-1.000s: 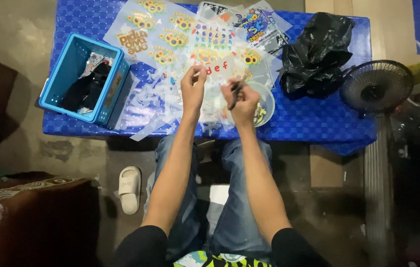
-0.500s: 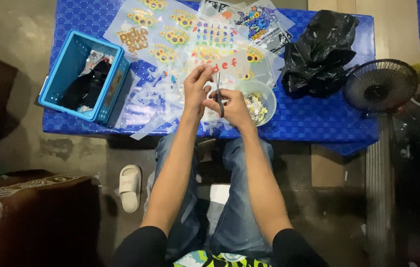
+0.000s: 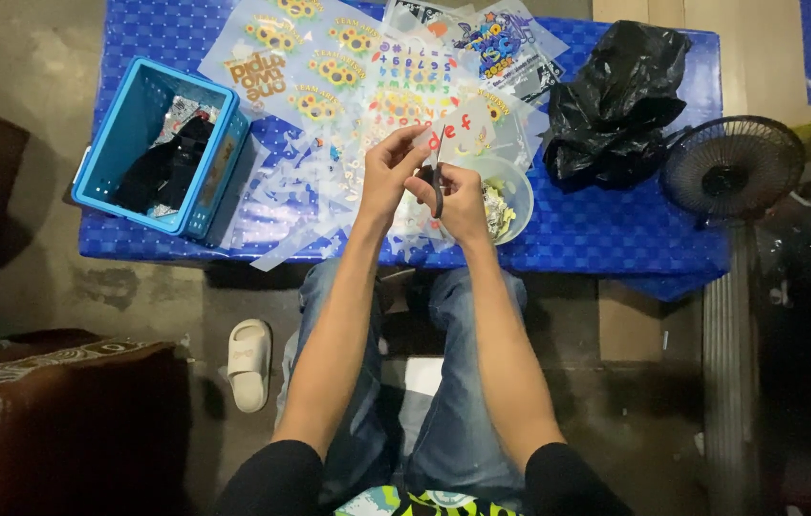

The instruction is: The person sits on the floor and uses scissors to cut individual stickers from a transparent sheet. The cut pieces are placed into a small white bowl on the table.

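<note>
My left hand [image 3: 388, 172] pinches the left edge of a clear film sheet with red letters [image 3: 463, 132], held up over the blue table [image 3: 596, 229]. My right hand [image 3: 458, 196] grips dark-handled scissors [image 3: 436, 186], their blades pointing up into the sheet's lower edge. Both hands are close together, almost touching. Just right of my right hand stands a clear bowl of small cut scraps [image 3: 506, 196]. Under the hands lie several clear offcuts [image 3: 305, 196].
Printed sticker sheets [image 3: 329, 48] cover the table's far middle. A light blue basket [image 3: 162, 158] with dark contents sits at the left end, a black plastic bag [image 3: 616, 105] at the right. A small dark fan [image 3: 732, 172] stands beyond the table's right end. A pale slipper [image 3: 249, 363] lies on the floor.
My hands have come together and risen slightly. The right hand brought the scissors from beside the bowl up to the lettered sheet, which the left hand now holds higher.
</note>
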